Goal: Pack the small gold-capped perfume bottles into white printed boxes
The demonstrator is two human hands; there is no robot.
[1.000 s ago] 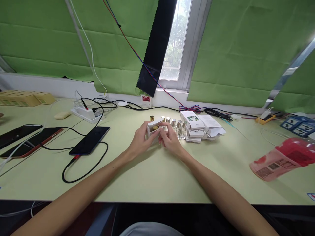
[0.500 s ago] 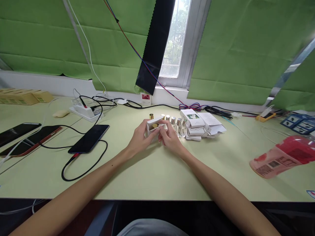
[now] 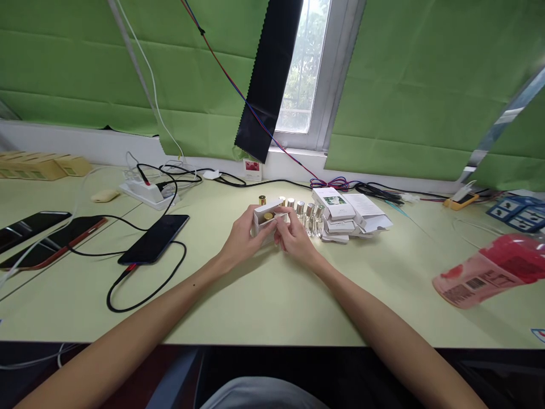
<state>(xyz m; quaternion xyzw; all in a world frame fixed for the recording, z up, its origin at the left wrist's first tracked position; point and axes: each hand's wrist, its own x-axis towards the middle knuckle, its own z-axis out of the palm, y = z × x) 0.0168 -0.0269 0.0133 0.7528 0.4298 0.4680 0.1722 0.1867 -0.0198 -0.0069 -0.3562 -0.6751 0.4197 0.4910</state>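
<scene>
Near the middle of the table, my left hand (image 3: 241, 238) is wrapped round a small white box (image 3: 260, 214) whose end is open. A gold round cap (image 3: 268, 216) shows inside that box. My right hand (image 3: 294, 238) grips the box's right side, its fingers close to the opening. Behind the box stands a gold-capped item (image 3: 262, 200), mostly hidden. Several small glass bottles with silver caps (image 3: 310, 218) stand in a row just beyond my right hand. Flattened white cartons (image 3: 338, 207) lie piled to the right of the bottles.
On the left lie a phone (image 3: 154, 240) with a black cable, two more phones (image 3: 51, 241) and a power strip (image 3: 147, 193). Yellow boxes (image 3: 38, 166) sit at the far left. At the right are a pink bottle (image 3: 489, 272), blue packs (image 3: 517, 213) and bundled cables (image 3: 377, 193).
</scene>
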